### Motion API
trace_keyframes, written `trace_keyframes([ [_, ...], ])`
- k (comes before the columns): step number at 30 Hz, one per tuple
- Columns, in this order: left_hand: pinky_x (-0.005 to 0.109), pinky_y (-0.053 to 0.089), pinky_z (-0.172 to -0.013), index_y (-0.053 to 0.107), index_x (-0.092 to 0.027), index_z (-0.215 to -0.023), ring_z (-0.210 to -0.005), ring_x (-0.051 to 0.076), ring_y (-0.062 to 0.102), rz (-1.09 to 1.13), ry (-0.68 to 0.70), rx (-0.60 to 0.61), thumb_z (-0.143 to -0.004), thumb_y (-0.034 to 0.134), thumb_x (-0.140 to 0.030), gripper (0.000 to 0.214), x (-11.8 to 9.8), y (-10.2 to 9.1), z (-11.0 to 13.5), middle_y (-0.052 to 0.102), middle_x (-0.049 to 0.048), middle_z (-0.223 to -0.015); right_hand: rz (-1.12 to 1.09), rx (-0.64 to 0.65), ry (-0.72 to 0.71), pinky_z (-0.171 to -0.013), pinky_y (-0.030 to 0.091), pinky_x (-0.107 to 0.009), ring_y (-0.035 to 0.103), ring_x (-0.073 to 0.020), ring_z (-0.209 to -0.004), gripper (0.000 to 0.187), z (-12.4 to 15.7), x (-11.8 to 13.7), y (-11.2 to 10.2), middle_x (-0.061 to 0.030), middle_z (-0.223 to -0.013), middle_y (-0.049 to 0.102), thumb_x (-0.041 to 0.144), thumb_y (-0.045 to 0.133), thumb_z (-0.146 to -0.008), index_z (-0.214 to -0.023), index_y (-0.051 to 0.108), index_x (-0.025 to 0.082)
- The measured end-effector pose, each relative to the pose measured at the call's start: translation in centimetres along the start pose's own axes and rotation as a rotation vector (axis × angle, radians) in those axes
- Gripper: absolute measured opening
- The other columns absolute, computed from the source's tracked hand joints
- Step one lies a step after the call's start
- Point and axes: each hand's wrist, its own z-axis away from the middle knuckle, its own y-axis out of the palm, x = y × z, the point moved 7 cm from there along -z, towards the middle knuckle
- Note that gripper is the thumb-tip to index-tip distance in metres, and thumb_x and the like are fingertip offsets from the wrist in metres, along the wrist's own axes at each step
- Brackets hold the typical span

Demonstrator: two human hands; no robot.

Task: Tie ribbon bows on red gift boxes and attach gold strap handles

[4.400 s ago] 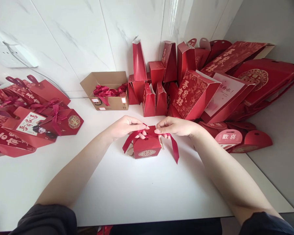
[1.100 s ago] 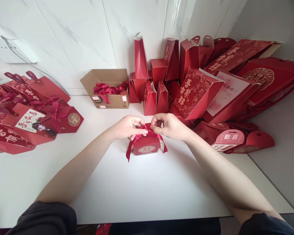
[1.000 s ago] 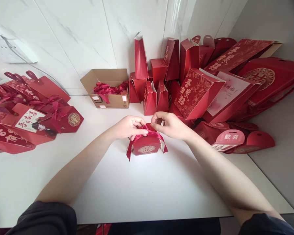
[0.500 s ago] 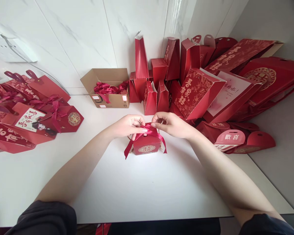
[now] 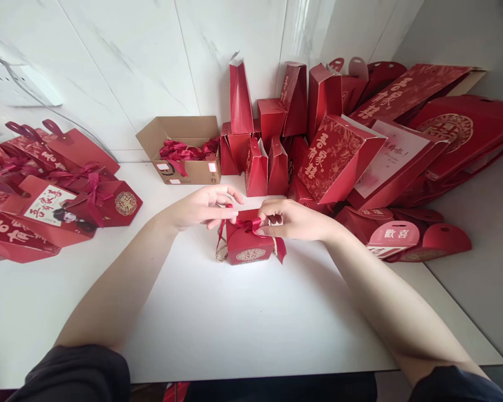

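A small red gift box [image 5: 251, 254] with a gold round emblem stands upright on the white table. Around its top runs a red satin ribbon [image 5: 246, 224], tied at the middle. At the box's upper left, my left hand [image 5: 212, 206] pinches part of the ribbon between thumb and fingers. My right hand [image 5: 283, 219] is closed on a ribbon loop at the upper right of the box. Gold cord [image 5: 221, 252] hangs at the box's left side, and a ribbon tail drops on the right. The fingertips partly hide the knot.
Behind the hands sits an open cardboard box [image 5: 188, 176] of red ribbons. Several red paper boxes [image 5: 257, 170] stand by the wall, with larger red gift boxes [image 5: 339, 159] piled at right. Ribboned gift boxes [image 5: 46, 209] crowd the left.
My left hand has moved left and slightly up, away from the knot, with ribbon in its fingers. The left ribbon tail no longer hangs down in front. My right hand has barely moved.
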Motion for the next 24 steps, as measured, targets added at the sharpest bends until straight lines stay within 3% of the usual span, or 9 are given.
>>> trace_keyframes([
  [5, 0.021, 0.023, -0.042, 0.062, -0.016, -0.093, -0.04, 0.004, 0.033, -0.058, 0.022, -0.15, -0.082, 0.064, -0.035, 0.022, -1.0, -1.9, 1.1, 0.059, 0.0002, -0.056, -0.011, 0.093, 0.091, -0.064, 0.036, -0.025, 0.047, -0.0127, -0.07, 0.012, 0.7, -0.7, -0.8, 0.0014, -0.078, 0.051, 0.022, 0.054, -0.081, -0.07, 0.05, 0.019],
  [9, 0.021, 0.032, -0.051, 0.065, -0.019, -0.087, -0.056, 0.009, 0.05, -0.319, -0.059, -0.307, -0.083, 0.062, -0.046, 0.028, -0.9, -3.0, 1.4, 0.068, 0.0025, -0.076, 0.029, 0.205, 0.237, -0.061, 0.036, -0.026, 0.047, -0.014, -0.067, 0.005, 1.9, -1.7, -1.4, 0.0012, -0.074, 0.054, 0.023, 0.055, -0.079, -0.075, 0.053, 0.019],
  [11, 0.023, 0.037, -0.057, 0.066, -0.021, -0.09, -0.067, 0.013, 0.055, -0.447, -0.103, -0.323, -0.082, 0.058, -0.056, 0.037, -0.5, -3.1, 1.3, 0.07, 0.0028, -0.091, 0.04, 0.231, 0.292, -0.061, 0.038, -0.027, 0.05, -0.0152, -0.068, 0.005, 2.3, -2.3, -1.5, 0.0002, -0.076, 0.058, 0.023, 0.059, -0.078, -0.079, 0.055, 0.02],
  [13, 0.025, 0.041, -0.065, 0.067, -0.023, -0.095, -0.078, 0.017, 0.059, -0.508, -0.137, -0.278, -0.082, 0.053, -0.064, 0.045, 0.1, -2.8, 1.0, 0.069, 0.003, -0.099, 0.001, 0.202, 0.314, -0.065, 0.04, -0.028, 0.054, -0.017, -0.073, 0.004, 2.2, -2.5, -1.5, -0.0013, -0.08, 0.062, 0.021, 0.057, -0.079, -0.083, 0.056, 0.021],
  [16, 0.025, 0.042, -0.069, 0.066, -0.022, -0.095, -0.083, 0.019, 0.059, -0.506, -0.208, -0.152, -0.082, 0.049, -0.069, 0.052, 1.5, -2.3, 0.6, 0.068, 0.0036, -0.095, -0.091, 0.038, 0.282, -0.072, 0.043, -0.03, 0.058, -0.0183, -0.079, 0.011, 1.4, -2.2, -1.7, -0.0026, -0.084, 0.065, 0.029, 0.05, -0.088, -0.088, 0.057, 0.021],
  [19, 0.023, 0.037, -0.058, 0.065, -0.02, -0.085, -0.068, 0.016, 0.055, -0.473, -0.253, -0.065, -0.076, 0.057, -0.069, 0.05, 2.7, -2.1, 0.4, 0.064, 0.0023, -0.08, -0.075, -0.064, 0.227, -0.069, 0.041, -0.029, 0.054, -0.0165, -0.074, 0.025, 0.8, -1.6, -1.4, -0.0017, -0.082, 0.062, 0.044, 0.049, -0.091, -0.087, 0.058, 0.021],
  [24, 0.024, 0.025, -0.045, 0.063, -0.018, -0.06, -0.046, 0.01, 0.039, -0.399, -0.252, 0.087, -0.072, 0.067, -0.061, 0.044, 3.0, -1.1, 0.6, 0.049, -0.0005, -0.053, 0.025, -0.033, 0.121, -0.067, 0.039, -0.027, 0.05, -0.0152, -0.075, 0.024, 0.1, -1.2, -0.4, -0.0018, -0.084, 0.059, 0.043, 0.064, -0.081, -0.082, 0.058, 0.02],
])
